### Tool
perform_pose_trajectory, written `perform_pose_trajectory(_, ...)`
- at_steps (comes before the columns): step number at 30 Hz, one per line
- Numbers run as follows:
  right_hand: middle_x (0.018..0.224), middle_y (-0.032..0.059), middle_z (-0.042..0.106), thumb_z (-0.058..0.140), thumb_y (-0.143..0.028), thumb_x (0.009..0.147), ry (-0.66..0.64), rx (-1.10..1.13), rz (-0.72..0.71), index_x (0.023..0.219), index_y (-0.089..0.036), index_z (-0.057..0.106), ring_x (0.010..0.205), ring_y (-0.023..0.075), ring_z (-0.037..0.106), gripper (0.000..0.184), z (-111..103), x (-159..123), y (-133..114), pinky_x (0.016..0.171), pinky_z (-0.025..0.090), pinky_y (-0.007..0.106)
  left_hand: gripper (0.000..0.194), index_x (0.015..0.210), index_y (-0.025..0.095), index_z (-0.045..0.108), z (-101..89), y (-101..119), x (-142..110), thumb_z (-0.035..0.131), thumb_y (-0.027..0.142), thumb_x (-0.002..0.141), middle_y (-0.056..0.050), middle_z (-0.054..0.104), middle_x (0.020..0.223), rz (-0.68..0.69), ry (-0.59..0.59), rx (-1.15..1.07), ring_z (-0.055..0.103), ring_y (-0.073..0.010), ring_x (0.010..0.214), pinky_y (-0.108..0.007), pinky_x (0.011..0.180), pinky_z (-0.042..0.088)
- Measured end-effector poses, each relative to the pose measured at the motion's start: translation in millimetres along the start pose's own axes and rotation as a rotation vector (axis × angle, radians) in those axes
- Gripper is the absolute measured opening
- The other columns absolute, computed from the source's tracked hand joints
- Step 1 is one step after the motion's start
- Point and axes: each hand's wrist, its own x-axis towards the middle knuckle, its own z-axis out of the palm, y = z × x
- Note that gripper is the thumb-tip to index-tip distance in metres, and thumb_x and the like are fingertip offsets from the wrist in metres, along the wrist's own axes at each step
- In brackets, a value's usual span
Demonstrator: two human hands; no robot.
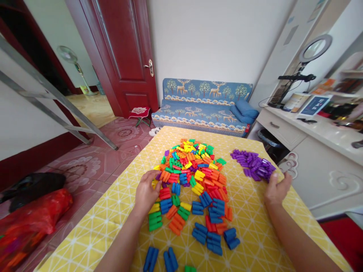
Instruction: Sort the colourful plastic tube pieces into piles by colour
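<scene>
A big heap of mixed coloured plastic blocks (193,170) lies in the middle of a table covered with a yellow patterned cloth (249,219). A separate pile of purple blocks (253,165) sits at the right. My left hand (146,192) rests on the left edge of the mixed heap, fingers curled over blocks there; what it grips is hidden. My right hand (276,187) is at the near right edge of the purple pile, fingers curled and touching purple blocks. Loose blue blocks (212,238) lie nearer me.
A blue patterned sofa (204,109) stands beyond the table beside a dark red door (124,53). A white desk (312,139) with a ring light (314,48) is at the right. A red bag (31,219) and a metal ladder (56,102) are on the left floor.
</scene>
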Motion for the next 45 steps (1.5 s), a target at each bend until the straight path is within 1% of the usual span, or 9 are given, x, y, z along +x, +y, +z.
perform_pose_trajectory(2,0.143,0.0257,0.037,0.038,-0.053,0.09,0.03,0.04,-0.125,0.136,-0.007,0.042,0.137,0.0357,0.029,0.065,-1.9,-12.4,-26.2,0.11,0.02,0.057,0.037,0.112,0.021,0.065,1.4,-2.3,7.2,0.06,0.016,0.075,-0.007,0.066,0.113,0.041,-0.111,0.036,0.058,-0.0232,0.109,-0.036,0.099,0.044)
perform_pose_trajectory(5,0.138,0.0198,0.045,0.042,-0.042,0.092,-0.11,0.204,-0.285,0.128,-0.012,0.049,0.131,0.0316,0.039,0.047,-3.6,-39.7,-83.3,0.106,0.029,0.057,0.052,0.123,0.025,0.061,3.6,-2.4,16.1,0.067,0.018,0.072,-0.005,0.066,0.118,0.057,-0.278,0.108,0.056,-0.0241,0.111,-0.036,0.1,0.043)
perform_pose_trajectory(11,0.088,0.0048,0.068,0.051,-0.024,0.09,-0.894,0.332,-0.639,0.086,-0.021,0.066,0.087,0.0186,0.061,0.016,4.6,-106.2,-194.5,0.083,0.046,0.034,0.075,0.136,0.025,0.048,12.7,5.2,26.8,0.076,0.035,0.067,-0.008,0.054,0.135,-0.014,-0.371,0.277,0.05,-0.0288,0.12,-0.038,0.102,0.039)
perform_pose_trajectory(15,0.094,0.0085,0.068,0.051,-0.013,0.085,-1.107,-0.003,-0.751,0.093,-0.017,0.068,0.093,0.0219,0.057,0.02,18.7,-137.9,-232.1,0.086,0.043,0.034,0.062,0.13,0.022,0.054,18.0,7.4,26.7,0.07,0.025,0.069,-0.008,0.056,0.132,-0.017,-0.348,0.271,0.05,-0.0262,0.119,-0.035,0.102,0.038)
perform_pose_trajectory(22,0.138,0.014,0.05,0.046,-0.011,0.081,-1.137,-0.264,-0.73,0.13,-0.011,0.053,0.113,0.0283,0.049,0.05,26.7,-155.1,-244.1,0.095,0.04,0.039,0.058,0.123,0.023,0.058,3.2,-3.2,13.6,0.063,0.012,0.066,-0.006,0.067,0.117,-0.004,-0.422,-0.001,0.062,-0.0229,0.104,-0.033,0.091,0.046)
perform_pose_trajectory(32,0.115,0.0124,0.056,0.051,-0.008,0.074,-1.261,-0.35,-0.661,0.117,-0.019,0.058,0.086,0.0213,0.062,0.045,30.0,-150.3,-264.2,0.075,0.045,0.032,0.052,0.113,0.025,0.066,-2.0,4.8,13.4,0.074,0.019,0.061,-0.007,0.069,0.105,-0.011,-0.508,-0.012,0.064,-0.0244,0.094,-0.034,0.086,0.046)
perform_pose_trajectory(39,0.115,0.0113,0.056,0.054,-0.012,0.074,-1.252,-0.239,-0.623,0.115,-0.018,0.058,0.095,0.0225,0.061,0.041,30.4,-155.3,-256.3,0.078,0.046,0.031,0.04,0.104,0.02,0.07,-0.7,5.0,11.1,0.072,0.02,0.063,-0.007,0.067,0.095,0.06,-0.43,-0.162,0.063,-0.0207,0.084,-0.031,0.078,0.048)
perform_pose_trajectory(42,0.108,0.0095,0.058,0.06,-0.017,0.071,-1.249,-0.195,-0.485,0.109,-0.019,0.061,0.088,0.0219,0.062,0.038,31.6,-151.7,-256.1,0.074,0.046,0.031,0.05,0.114,0.021,0.067,-1.1,4.9,10.3,0.072,0.019,0.065,-0.004,0.067,0.093,-0.067,-0.386,-0.38,0.063,-0.0176,0.079,-0.029,0.074,0.05)
perform_pose_trajectory(45,0.105,0.007,0.06,0.063,-0.018,0.067,-1.141,0.045,-0.214,0.108,-0.022,0.062,0.09,0.0222,0.061,0.042,31.7,-148.7,-254.9,0.078,0.045,0.033,0.058,0.125,0.02,0.06,-4.4,10.3,9.8,0.072,0.03,0.069,0.002,0.063,0.073,-0.382,-0.385,-0.676,0.056,-0.011,0.055,-0.023,0.053,0.047)
